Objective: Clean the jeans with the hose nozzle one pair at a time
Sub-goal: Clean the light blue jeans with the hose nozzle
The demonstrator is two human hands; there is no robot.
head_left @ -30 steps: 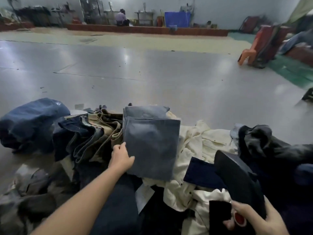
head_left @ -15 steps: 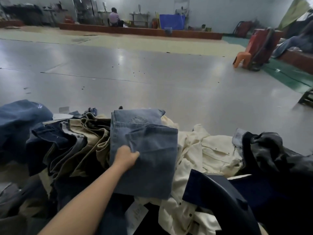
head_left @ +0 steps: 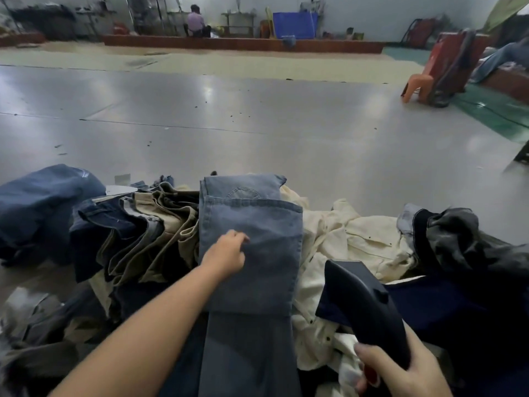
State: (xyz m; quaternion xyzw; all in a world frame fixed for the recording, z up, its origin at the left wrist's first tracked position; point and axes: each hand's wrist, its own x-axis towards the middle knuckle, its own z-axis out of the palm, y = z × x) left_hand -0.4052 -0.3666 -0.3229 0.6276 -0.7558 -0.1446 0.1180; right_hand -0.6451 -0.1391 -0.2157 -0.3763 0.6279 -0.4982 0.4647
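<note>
A folded pair of light blue jeans (head_left: 263,242) lies on top of a heap of clothes, its leg running down toward me. My left hand (head_left: 227,252) rests on the left part of the fold, fingers curled and pinching the denim. My right hand (head_left: 400,373) grips the handle of a black hose nozzle (head_left: 363,305), which points up and left over the cream garment, just right of the jeans. A red trigger shows under my fingers.
Around the jeans lie khaki and dark blue trousers (head_left: 137,233), a blue bundle (head_left: 43,207), a cream garment (head_left: 352,239) and dark clothes (head_left: 463,247). Beyond stretches a grey floor (head_left: 257,116). An orange chair (head_left: 420,87) stands far right; a person (head_left: 196,22) sits far back.
My left hand slid from the jeans' left edge onto the fold. The nozzle and my right hand rose back into view at the lower right.
</note>
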